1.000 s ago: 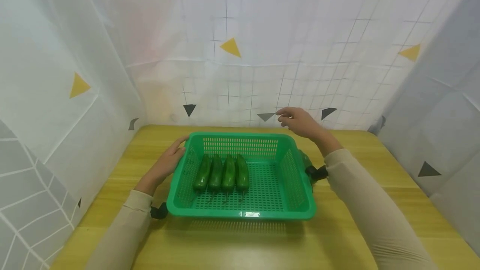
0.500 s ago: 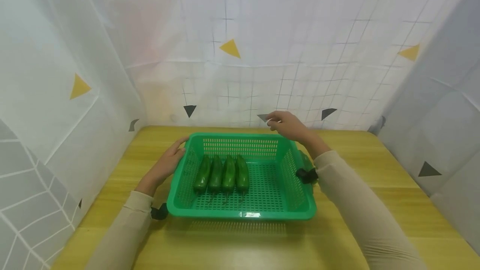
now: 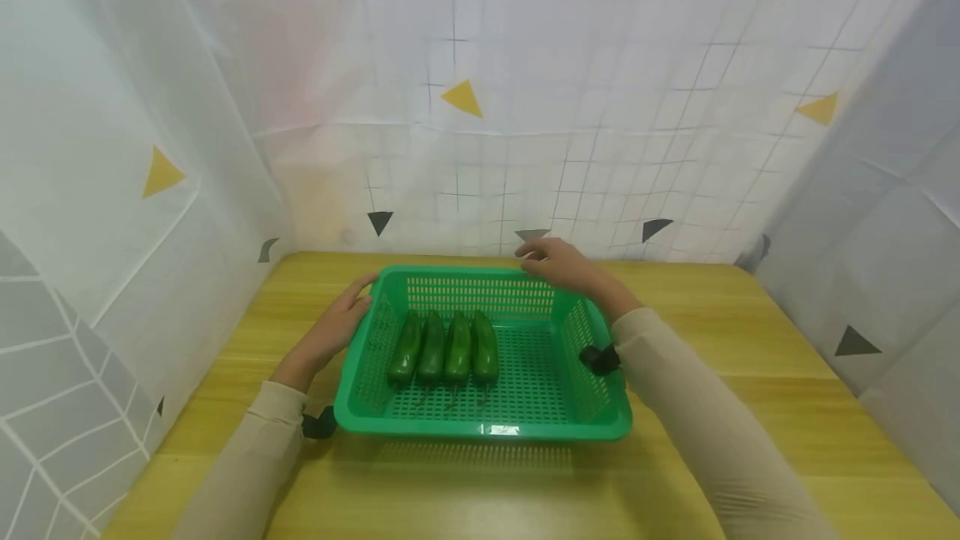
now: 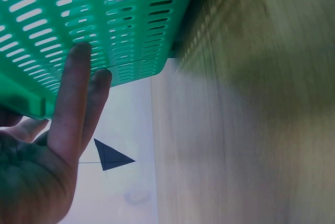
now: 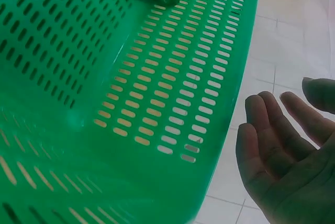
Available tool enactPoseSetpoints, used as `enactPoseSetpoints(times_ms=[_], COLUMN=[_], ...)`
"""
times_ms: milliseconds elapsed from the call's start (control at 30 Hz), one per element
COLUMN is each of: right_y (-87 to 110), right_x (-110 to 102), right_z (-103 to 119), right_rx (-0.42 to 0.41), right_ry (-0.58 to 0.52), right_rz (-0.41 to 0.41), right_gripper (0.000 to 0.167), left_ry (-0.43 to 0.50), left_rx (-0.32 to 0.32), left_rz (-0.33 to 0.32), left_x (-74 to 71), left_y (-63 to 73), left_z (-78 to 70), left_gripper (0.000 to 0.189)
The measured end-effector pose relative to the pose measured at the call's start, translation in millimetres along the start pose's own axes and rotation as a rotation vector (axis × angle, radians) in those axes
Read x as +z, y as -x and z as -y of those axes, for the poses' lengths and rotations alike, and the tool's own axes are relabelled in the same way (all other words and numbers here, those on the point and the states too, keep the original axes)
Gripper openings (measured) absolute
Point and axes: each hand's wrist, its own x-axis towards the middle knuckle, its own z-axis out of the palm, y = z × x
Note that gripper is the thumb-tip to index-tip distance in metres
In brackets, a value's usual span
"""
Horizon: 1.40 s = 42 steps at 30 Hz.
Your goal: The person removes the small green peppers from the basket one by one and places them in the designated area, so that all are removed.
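A green plastic basket (image 3: 483, 429) with slotted walls stands on the wooden table. Several long green peppers (image 3: 485, 348) lie side by side in its left half, thin stems toward the near wall. My left hand (image 3: 335, 329) rests at the basket's left rim; in the left wrist view its straight fingers (image 4: 73, 98) lie along the outer wall. Above the far rim, right of centre, is my right hand (image 3: 558, 265), holding nothing. Seen from the right wrist, its fingers (image 5: 272, 130) are loosely bent, outside the basket wall and apart from it.
The wooden table (image 3: 720, 357) extends around the basket on both sides. A white patterned cloth (image 3: 637, 65) hangs directly behind the table's back edge and at both sides. Dark wrist cameras (image 3: 320, 423) sit below both wrists.
My right hand has moved left and lower, from beyond the far right corner to over the far rim. Its forearm now covers a greenish thing outside the right wall. The left hand stayed.
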Motion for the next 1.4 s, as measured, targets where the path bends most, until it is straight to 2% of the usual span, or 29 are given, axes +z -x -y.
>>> enactPoseSetpoints(times_ms=[233, 567, 833, 1033, 1400], right_y=[-8.4, -13.2, -15.7, -19.7, -26.6], right_x=[13.3, 27.9, 42.4, 56.7, 77.3], right_z=[-0.4, -0.3, 1.3, -0.6, -5.6], right_rx=[0.023, 0.005, -0.021, 0.064, 0.194], right_ry=[0.034, 0.068, 0.081, 0.106, 0.153], right_rz=[0.058, 0.117, 0.192, 0.265, 0.302], right_gripper=[0.039, 0.036, 0.042, 0.040, 0.036], left_ry=[0.004, 0.008, 0.009, 0.003, 0.014], left_rx=[-0.006, 0.004, 0.005, 0.002, -0.011], left_rz=[-0.006, -0.006, -0.001, -0.003, -0.011], left_x=[0.9, 0.6, 0.5, 0.0, 1.1], left_y=[1.2, 0.2, 0.3, 0.8, -0.5], left_z=[-0.1, 0.3, -0.2, -1.5, 0.1], left_gripper=[0.052, 0.050, 0.051, 0.051, 0.049])
